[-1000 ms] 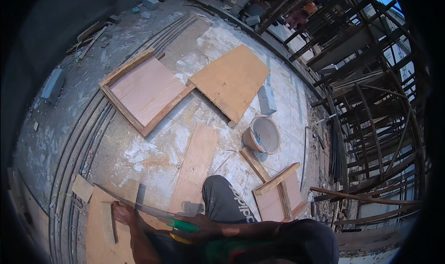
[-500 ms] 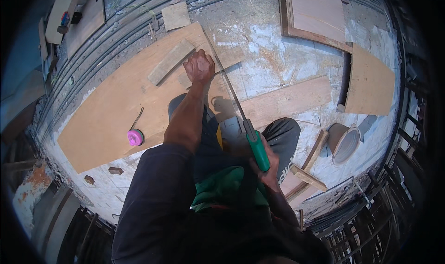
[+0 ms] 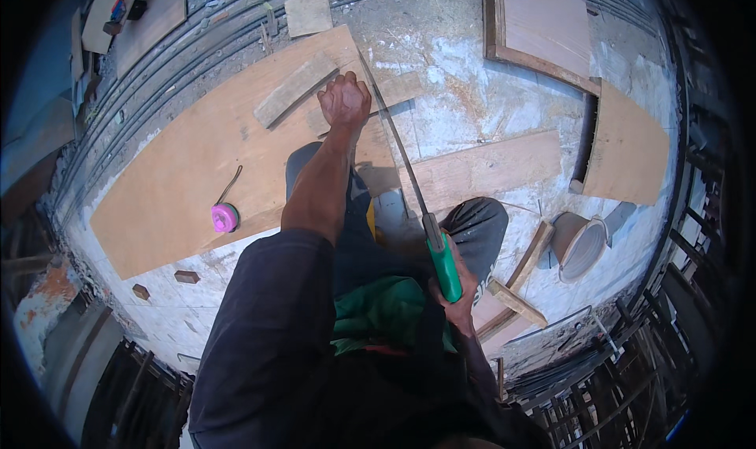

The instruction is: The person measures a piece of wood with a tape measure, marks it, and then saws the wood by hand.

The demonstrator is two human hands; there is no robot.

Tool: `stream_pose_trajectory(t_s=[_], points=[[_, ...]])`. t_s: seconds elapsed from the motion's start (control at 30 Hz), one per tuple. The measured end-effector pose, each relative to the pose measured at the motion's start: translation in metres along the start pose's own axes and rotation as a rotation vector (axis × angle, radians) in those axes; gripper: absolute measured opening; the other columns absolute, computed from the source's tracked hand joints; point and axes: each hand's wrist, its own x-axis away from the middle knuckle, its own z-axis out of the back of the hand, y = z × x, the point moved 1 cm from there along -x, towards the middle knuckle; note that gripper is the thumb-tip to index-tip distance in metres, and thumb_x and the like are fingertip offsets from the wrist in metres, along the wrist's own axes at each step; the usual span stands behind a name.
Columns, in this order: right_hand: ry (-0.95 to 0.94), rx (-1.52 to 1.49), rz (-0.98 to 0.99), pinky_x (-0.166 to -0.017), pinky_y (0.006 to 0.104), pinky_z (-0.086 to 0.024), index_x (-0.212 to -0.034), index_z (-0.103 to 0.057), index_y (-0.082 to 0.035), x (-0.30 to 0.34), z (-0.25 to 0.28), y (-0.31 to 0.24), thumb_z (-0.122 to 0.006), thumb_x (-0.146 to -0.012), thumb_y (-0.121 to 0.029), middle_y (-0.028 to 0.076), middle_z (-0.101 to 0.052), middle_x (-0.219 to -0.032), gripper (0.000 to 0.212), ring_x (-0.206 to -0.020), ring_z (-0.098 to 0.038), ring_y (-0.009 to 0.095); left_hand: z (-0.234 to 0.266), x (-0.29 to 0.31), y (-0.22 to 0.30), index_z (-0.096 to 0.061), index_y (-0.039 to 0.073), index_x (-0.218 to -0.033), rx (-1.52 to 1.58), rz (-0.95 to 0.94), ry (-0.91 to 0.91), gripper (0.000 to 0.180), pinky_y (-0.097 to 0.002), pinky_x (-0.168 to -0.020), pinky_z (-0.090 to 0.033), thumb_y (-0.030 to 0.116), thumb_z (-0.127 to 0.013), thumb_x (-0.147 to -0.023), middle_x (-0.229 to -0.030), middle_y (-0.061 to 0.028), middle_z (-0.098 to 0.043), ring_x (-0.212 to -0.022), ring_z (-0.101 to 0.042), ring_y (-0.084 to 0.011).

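Observation:
A handsaw (image 3: 445,268) with a green handle has its long thin blade slanting away from me, up and to the left. My right hand (image 3: 463,290) is closed round that handle. Ahead, the blade crosses a short wooden board (image 3: 400,92). My left hand (image 3: 345,101) is clenched and bears down on this board just left of the blade; its fingertips are hidden. Under the board lies a large plywood sheet (image 3: 181,173) with a curved far edge. A separate wooden block (image 3: 295,90) rests on the sheet beside my left hand.
A pink tape measure (image 3: 225,217) with a dark strap sits on the plywood. To the right are a flat plank (image 3: 488,165), a bucket (image 3: 580,246), crossed wood strips (image 3: 517,302) and a framed panel (image 3: 543,24). Dark cables (image 3: 236,12) run along the far side.
The saw has been drawn back toward me, its tip now farther from the plywood's far corner. My left hand stays on the board. The whole view has shifted slightly.

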Motion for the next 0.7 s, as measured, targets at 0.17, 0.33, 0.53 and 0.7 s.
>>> stream_pose_trajectory(t_s=[0.17,0.33,0.53,0.7], points=[[-0.051,0.016,-0.092,-0.087,0.0286,-0.051,-0.144,-0.05,0.001,-0.02,-0.006,-0.01,-0.058,-0.071,0.004,0.016,-0.067,-0.128,0.074,-0.098,-0.065,0.016,0.01,0.007,-0.001,-0.068,0.009,-0.086,-0.023,-0.116,-0.005,0.02,-0.0473,-0.078,-0.046,0.024,-0.055,-0.085,-0.09,-0.0119,-0.07,-0.089,-0.068,-0.0297],[-0.063,0.042,-0.19,-0.081,0.0273,-0.053,-0.146,-0.047,0.001,-0.051,-0.015,-0.009,-0.059,-0.075,0.001,0.017,-0.069,-0.124,0.071,-0.084,-0.065,0.01,0.009,0.007,0.018,-0.068,0.009,-0.087,-0.024,-0.024,-0.079,0.021,-0.0475,-0.082,-0.047,0.024,-0.054,-0.085,-0.092,-0.0122,-0.071,-0.091,-0.068,-0.0298],[-0.075,-0.044,-0.198,-0.09,0.0289,-0.052,-0.145,-0.048,0.001,0.031,0.036,-0.026,-0.059,-0.077,-0.002,0.014,-0.069,-0.124,0.07,-0.1,-0.068,0.015,0.008,0.008,0.008,-0.068,0.01,-0.087,-0.104,-0.003,-0.053,0.021,-0.047,-0.083,-0.046,0.024,-0.053,-0.086,-0.092,-0.0119,-0.07,-0.091,-0.068,-0.0295],[-0.077,0.026,-0.275,-0.079,0.0264,-0.053,-0.144,-0.052,-0.002,-0.057,-0.024,0.007,-0.065,-0.078,-0.01,0.013,-0.073,-0.115,0.067,-0.084,-0.067,0.013,0.008,0.004,0.011,-0.068,0.009,-0.088,-0.064,-0.028,-0.066,0.021,-0.0474,-0.084,-0.046,0.024,-0.053,-0.085,-0.093,-0.0127,-0.07,-0.093,-0.068,-0.0293]])
